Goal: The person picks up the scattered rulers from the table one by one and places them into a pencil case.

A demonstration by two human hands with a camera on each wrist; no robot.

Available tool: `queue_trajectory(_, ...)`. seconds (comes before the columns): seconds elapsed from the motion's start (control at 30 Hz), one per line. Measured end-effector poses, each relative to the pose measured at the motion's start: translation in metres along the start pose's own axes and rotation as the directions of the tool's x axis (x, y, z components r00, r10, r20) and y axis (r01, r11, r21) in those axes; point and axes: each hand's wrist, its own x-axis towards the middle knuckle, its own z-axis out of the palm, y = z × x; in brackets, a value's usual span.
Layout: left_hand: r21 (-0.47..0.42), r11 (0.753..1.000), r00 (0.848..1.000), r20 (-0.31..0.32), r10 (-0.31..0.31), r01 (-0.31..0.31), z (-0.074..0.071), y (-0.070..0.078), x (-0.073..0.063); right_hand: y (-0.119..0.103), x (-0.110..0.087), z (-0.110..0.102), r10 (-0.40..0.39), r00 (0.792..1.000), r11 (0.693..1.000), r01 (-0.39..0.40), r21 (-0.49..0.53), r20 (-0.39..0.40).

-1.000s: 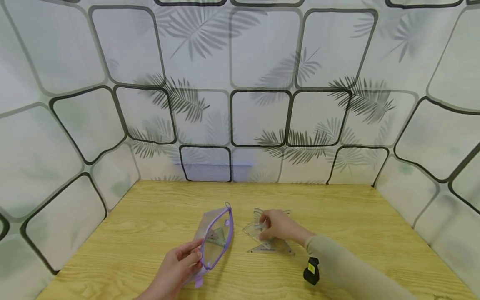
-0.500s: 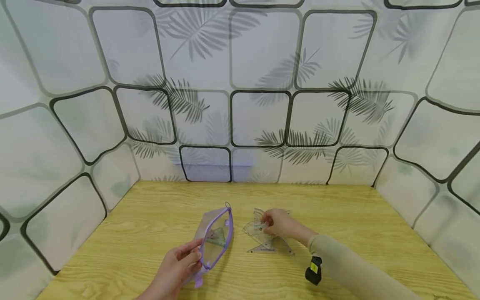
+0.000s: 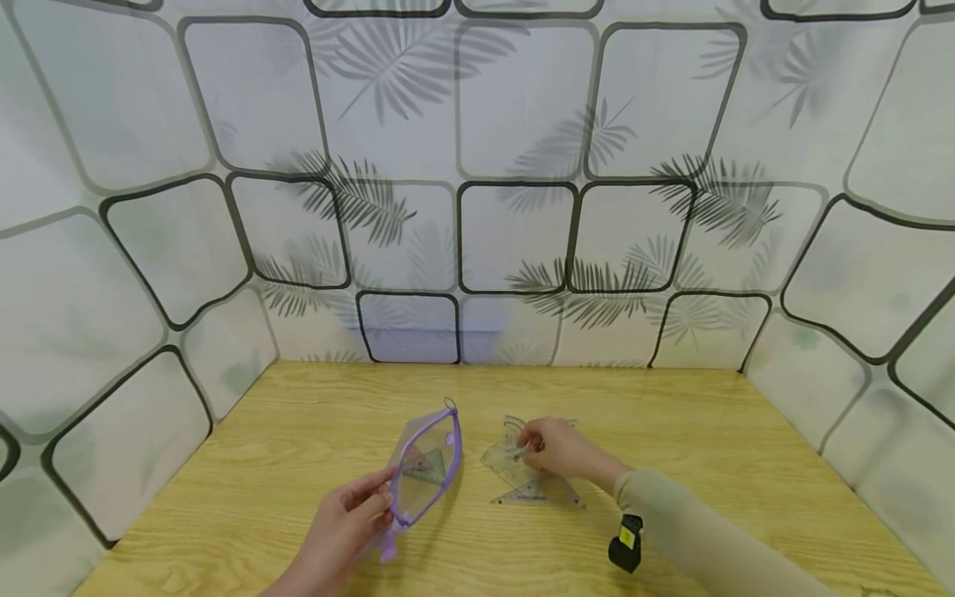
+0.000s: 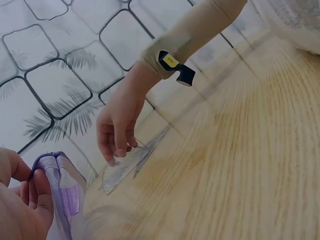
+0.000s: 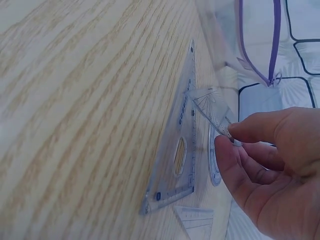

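Observation:
My left hand (image 3: 336,522) grips the lower left edge of a see-through zip pouch (image 3: 458,456) with purple trim, whose mouth gapes toward the right. Through it shows a greenish clear set square (image 3: 431,466). Between thumb and fingertips, my right hand (image 3: 563,448) pinches a clear set square (image 5: 212,107) printed with radial lines, tilted over the other pieces. Under it on the table lies a long clear set square (image 5: 167,175) with an oval cutout. A curved clear protractor (image 5: 213,162) shows beside my right fingers, partly hidden by them.
The wood-grain table (image 3: 313,423) is bordered by a patterned cloth (image 3: 515,240) behind and at both sides. Another clear ruled piece (image 5: 196,220) lies close to the long set square. A black device with a yellow label (image 3: 627,543) is strapped to my right wrist.
My left hand and the pouch have shifted slightly to the left, and the pouch mouth has turned a little. My right hand stays in nearly the same spot over the clear pieces.

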Motion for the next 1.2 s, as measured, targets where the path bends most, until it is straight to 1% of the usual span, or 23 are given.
queue_trajectory(0.07, 0.027, 1.000, 0.999, -0.036, 0.014, -0.013, 0.001, 0.002, 0.000, 0.001, 0.000, 0.000, -0.008, 1.000, 1.000, 0.008, -0.002, 0.005)
queue_trajectory(0.17, 0.057, 0.998, 0.997, -0.071, 0.027, -0.023, 0.002, 0.004, 0.002, 0.001, 0.000, 0.001, -0.008, 1.000, 1.000, 0.008, 0.001, 0.007)
queue_trajectory(0.47, 0.093, 0.995, 0.996, -0.079, 0.032, -0.024, -0.002, 0.009, 0.005, 0.003, 0.001, 0.000, -0.007, 1.000, 1.000, 0.007, 0.011, 0.007)
queue_trajectory(0.63, 0.101, 0.995, 0.996, -0.087, 0.021, -0.012, -0.004, 0.011, 0.005, 0.003, 0.001, 0.002, 0.004, 1.000, 1.000, -0.004, 0.029, 0.005)
queue_trajectory(0.73, 0.108, 0.994, 0.997, -0.070, 0.025, -0.017, -0.007, 0.012, 0.007, 0.003, 0.001, 0.002, 0.006, 1.000, 0.999, -0.006, 0.034, 0.005)
queue_trajectory(0.9, 0.172, 0.984, 0.998, 0.025, 0.050, -0.054, -0.016, 0.014, 0.008, 0.004, 0.002, 0.002, -0.008, 1.000, 0.999, 0.007, 0.035, 0.008)
queue_trajectory(0.97, 0.200, 0.977, 0.997, 0.048, 0.063, -0.071, -0.019, 0.017, 0.009, 0.005, 0.002, 0.002, -0.013, 1.000, 0.999, 0.013, 0.035, 0.010)
queue_trajectory(1.07, 0.232, 0.969, 0.997, 0.039, 0.072, -0.079, -0.019, 0.020, 0.010, 0.006, 0.003, 0.002, -0.022, 1.000, 0.999, 0.021, 0.034, 0.015)
queue_trajectory(1.2, 0.265, 0.961, 0.997, 0.031, 0.069, -0.074, -0.020, 0.022, 0.012, 0.007, 0.002, 0.001, -0.031, 0.999, 0.999, 0.030, 0.040, 0.023)
